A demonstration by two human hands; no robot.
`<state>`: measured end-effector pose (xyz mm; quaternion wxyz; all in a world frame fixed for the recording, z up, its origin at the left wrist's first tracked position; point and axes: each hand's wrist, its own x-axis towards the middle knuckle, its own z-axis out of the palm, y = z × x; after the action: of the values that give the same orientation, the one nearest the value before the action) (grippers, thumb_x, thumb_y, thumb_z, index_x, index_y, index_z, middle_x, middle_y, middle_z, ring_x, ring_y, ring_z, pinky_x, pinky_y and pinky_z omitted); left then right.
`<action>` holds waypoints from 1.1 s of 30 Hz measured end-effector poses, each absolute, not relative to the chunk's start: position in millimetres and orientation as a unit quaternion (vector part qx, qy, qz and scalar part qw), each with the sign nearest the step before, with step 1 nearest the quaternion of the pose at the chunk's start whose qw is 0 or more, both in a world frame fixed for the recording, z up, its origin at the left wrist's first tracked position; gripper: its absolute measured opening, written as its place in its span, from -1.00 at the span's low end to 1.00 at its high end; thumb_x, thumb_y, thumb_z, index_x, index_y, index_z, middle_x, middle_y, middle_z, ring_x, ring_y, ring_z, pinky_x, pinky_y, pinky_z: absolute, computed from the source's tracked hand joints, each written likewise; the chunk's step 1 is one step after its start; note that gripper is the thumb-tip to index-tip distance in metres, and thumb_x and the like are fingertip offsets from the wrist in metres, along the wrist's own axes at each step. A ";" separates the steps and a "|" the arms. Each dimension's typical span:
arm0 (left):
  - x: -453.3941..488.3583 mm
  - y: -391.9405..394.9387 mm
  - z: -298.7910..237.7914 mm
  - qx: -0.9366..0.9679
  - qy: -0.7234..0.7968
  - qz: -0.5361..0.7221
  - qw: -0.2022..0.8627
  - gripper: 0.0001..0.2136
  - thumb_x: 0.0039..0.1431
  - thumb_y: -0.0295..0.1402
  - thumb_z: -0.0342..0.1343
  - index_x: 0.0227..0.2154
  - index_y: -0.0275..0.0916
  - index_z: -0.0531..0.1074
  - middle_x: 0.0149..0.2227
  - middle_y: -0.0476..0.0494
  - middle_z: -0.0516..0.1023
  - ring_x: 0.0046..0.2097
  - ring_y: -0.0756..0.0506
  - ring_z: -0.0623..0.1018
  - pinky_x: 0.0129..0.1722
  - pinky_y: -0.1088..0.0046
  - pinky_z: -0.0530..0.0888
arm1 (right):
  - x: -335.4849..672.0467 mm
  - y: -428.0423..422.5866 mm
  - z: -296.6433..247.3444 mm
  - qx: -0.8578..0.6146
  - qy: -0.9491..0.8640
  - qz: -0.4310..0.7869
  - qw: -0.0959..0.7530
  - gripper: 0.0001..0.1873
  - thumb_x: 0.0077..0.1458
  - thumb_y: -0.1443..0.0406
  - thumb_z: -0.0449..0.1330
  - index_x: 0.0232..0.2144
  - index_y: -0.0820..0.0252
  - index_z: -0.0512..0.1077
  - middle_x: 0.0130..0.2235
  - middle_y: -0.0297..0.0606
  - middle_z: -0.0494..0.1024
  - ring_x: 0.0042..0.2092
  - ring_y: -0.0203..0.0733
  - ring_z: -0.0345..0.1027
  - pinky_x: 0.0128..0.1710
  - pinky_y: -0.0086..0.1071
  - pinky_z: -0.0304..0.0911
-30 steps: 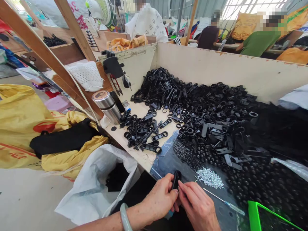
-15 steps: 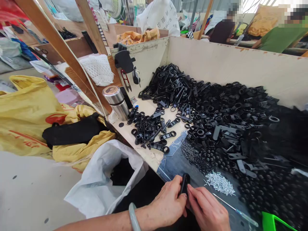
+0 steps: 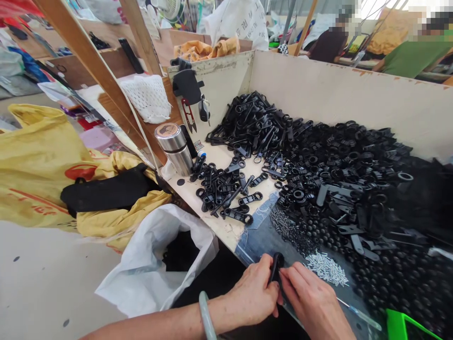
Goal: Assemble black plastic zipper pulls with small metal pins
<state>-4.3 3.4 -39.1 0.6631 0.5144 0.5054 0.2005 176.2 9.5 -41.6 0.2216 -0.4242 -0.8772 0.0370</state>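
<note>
Near the bench's front edge, my left hand (image 3: 255, 289) is closed around a black plastic part with a ringed end (image 3: 277, 263), held up on end. The fingertips of my right hand (image 3: 313, 295) are pinched together against the right side of that part; whether something small sits in the pinch is hidden. Just beyond my right hand lies a heap of small silver pins (image 3: 327, 268). A thin tool with a clear blue handle (image 3: 364, 317) rests to its right. Several similar black parts (image 3: 239, 216) lie on the bench farther left.
Heaps of black plastic pieces (image 3: 339, 156) and black balls (image 3: 403, 278) cover the right side. A steel flask (image 3: 175, 148) stands at the left edge, with red snips (image 3: 188, 114) hanging behind. Below is an open white sack (image 3: 141, 274). A green object (image 3: 396, 326) sits front right. Two people work beyond the partition.
Both hands have moved slightly right in the view with the black part, my right hand more so, now covering part of the thin tool. The scene has shifted slightly as well.
</note>
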 end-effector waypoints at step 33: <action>-19.1 21.4 -42.4 0.319 0.370 0.228 0.842 -0.65 0.02 -0.35 0.26 -0.13 -0.20 0.31 -0.36 0.01 0.51 -0.43 0.01 0.50 -0.43 0.50 0.30 | 173.9 -6.0 7.8 -0.430 -0.902 -0.033 0.016 -0.84 0.09 0.31 0.34 -0.25 0.14 0.46 -0.34 -0.39 0.51 -0.39 -0.29 0.38 -0.53 -0.42 0.16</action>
<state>-19.1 21.4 -42.4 0.8422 0.3193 0.3697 0.2279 173.9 -6.0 7.8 0.0158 -0.4298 -0.9022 -0.0333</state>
